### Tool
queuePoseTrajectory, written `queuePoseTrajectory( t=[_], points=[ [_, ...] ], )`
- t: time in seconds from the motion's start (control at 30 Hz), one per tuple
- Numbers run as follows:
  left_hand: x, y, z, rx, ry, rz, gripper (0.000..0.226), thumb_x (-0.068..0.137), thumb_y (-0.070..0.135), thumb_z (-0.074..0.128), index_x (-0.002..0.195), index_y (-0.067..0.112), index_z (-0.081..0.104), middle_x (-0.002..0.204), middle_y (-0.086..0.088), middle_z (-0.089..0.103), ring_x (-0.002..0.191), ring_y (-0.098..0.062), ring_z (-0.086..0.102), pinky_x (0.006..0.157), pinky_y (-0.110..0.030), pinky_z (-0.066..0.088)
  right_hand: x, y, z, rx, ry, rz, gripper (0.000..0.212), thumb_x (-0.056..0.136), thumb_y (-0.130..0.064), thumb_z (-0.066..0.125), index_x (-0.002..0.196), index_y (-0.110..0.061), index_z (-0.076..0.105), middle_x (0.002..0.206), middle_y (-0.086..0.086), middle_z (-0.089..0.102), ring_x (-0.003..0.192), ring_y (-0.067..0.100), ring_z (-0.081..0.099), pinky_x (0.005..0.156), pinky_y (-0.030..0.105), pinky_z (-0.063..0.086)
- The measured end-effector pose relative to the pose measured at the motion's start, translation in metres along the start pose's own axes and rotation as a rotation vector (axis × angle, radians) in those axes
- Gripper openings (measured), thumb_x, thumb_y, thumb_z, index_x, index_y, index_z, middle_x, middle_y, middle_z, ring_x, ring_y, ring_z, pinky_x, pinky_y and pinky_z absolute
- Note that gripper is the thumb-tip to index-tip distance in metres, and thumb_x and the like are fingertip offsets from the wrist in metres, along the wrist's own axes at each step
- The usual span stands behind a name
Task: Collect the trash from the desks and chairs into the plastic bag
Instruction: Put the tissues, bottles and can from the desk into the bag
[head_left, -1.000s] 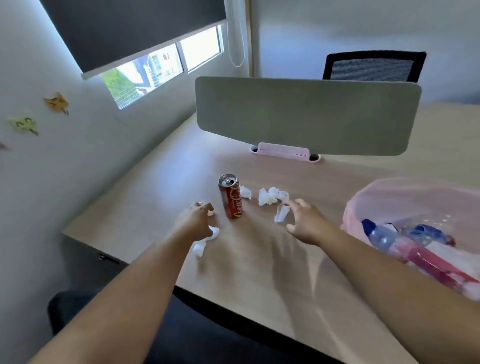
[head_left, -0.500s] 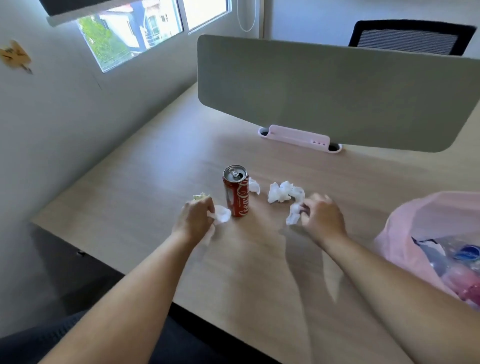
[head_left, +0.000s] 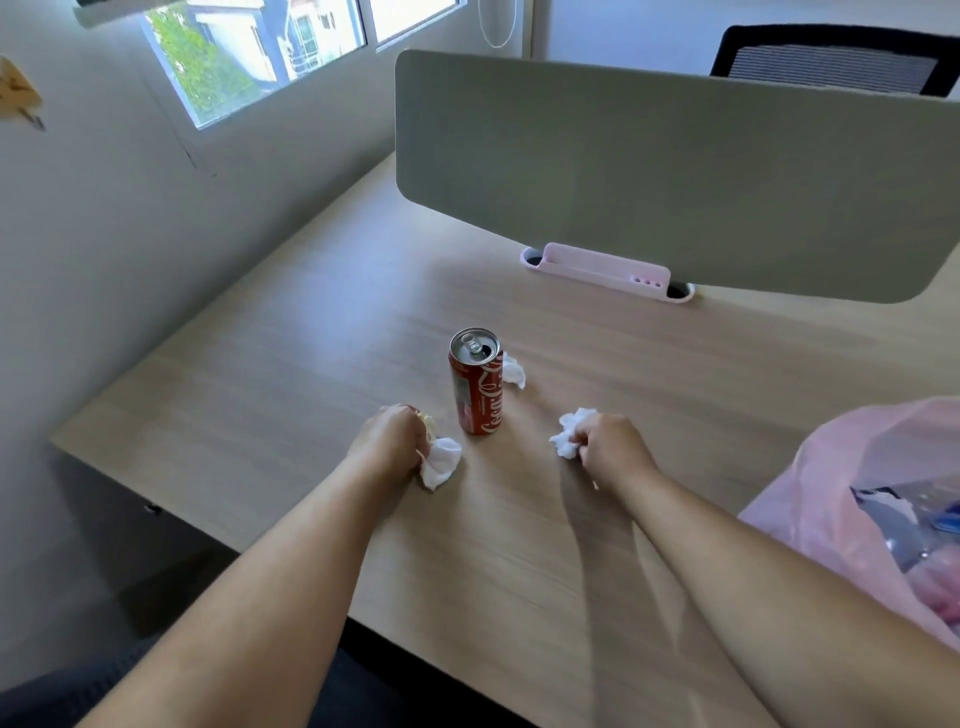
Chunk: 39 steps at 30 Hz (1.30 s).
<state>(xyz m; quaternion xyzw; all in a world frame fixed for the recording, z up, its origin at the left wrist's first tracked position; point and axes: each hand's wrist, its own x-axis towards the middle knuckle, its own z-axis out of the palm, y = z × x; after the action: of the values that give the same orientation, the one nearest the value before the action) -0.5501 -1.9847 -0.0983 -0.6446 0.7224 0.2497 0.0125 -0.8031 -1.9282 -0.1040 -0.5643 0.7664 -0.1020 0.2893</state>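
Tissues (head_left: 441, 460), three, two gripped in hands (head_left: 387, 441), one can (head_left: 477, 387)

Both hands have closed on tissues.
The right hand (head_left: 610, 449) has scooped up the loose clump that lay right of the can (head_left: 477, 389) and now grips a white wad (head_left: 570, 434); the left hand (head_left: 389, 441) has bunched its tissue (head_left: 441, 461) into its fist.

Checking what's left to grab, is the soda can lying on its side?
No, the soda can stands upright on the desk, its opened top facing up.
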Motion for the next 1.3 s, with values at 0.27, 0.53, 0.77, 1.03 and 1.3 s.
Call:
queuePoseTrajectory(
  t=[0.27, 0.53, 0.77, 1.03, 1.3],
  points=[
    [-0.034, 0.021, -0.070, -0.158, 0.231, -0.039, 0.027, 0.069, 0.001, 0.064, 0.052, 0.022, 0.061, 0.066, 0.002, 0.063, 0.073, -0.022, 0.061, 0.063, -0.020, 0.040, -0.034, -0.032, -0.062, 0.149, 0.162, -0.150, 0.031, 0.076, 0.005, 0.046, 0.082, -0.005, 0.074, 0.113, 0.004, 0.070, 0.108, 0.018, 0.063, 0.090, 0.023, 0.049],
    [-0.108, 0.117, -0.167, -0.198, 0.472, 0.322, 0.012, 0.071, 0.009, 0.074, 0.074, 0.020, 0.075, 0.090, 0.006, 0.067, 0.089, -0.015, 0.062, 0.077, -0.022, 0.041, -0.120, -0.052, -0.178, 0.073, 0.414, -0.266, 0.028, 0.080, 0.005, 0.048, 0.092, -0.009, 0.069, 0.097, 0.008, 0.069, 0.082, 0.033, 0.067, 0.069, 0.035, 0.056],
    [-0.168, 0.272, -0.126, -0.167, 0.392, 0.706, 0.005, 0.079, 0.020, 0.072, 0.084, 0.022, 0.071, 0.112, 0.006, 0.069, 0.099, -0.013, 0.061, 0.077, -0.015, 0.039, -0.201, 0.033, -0.247, -0.011, 0.653, -0.189, 0.022, 0.081, 0.000, 0.053, 0.091, -0.009, 0.070, 0.094, 0.008, 0.070, 0.078, 0.019, 0.058, 0.073, 0.029, 0.049],
    [-0.208, 0.375, -0.005, 0.106, 0.087, 0.907, 0.027, 0.084, 0.031, 0.065, 0.105, 0.028, 0.047, 0.097, -0.002, 0.062, 0.087, -0.025, 0.055, 0.080, -0.036, 0.047, -0.265, 0.147, -0.236, -0.105, 0.500, 0.064, 0.018, 0.084, -0.004, 0.053, 0.085, -0.011, 0.069, 0.091, 0.008, 0.070, 0.078, 0.024, 0.060, 0.073, 0.031, 0.051],
    [-0.201, 0.386, 0.039, -0.043, -0.150, 0.801, 0.080, 0.079, 0.033, 0.074, 0.142, 0.027, 0.024, 0.131, -0.010, 0.052, 0.110, -0.027, 0.054, 0.086, -0.026, 0.036, -0.274, 0.200, -0.219, -0.271, 0.358, 0.244, 0.050, 0.092, -0.015, 0.041, 0.131, -0.046, 0.049, 0.139, -0.011, 0.052, 0.119, 0.017, 0.055, 0.101, 0.030, 0.044]
  ],
)
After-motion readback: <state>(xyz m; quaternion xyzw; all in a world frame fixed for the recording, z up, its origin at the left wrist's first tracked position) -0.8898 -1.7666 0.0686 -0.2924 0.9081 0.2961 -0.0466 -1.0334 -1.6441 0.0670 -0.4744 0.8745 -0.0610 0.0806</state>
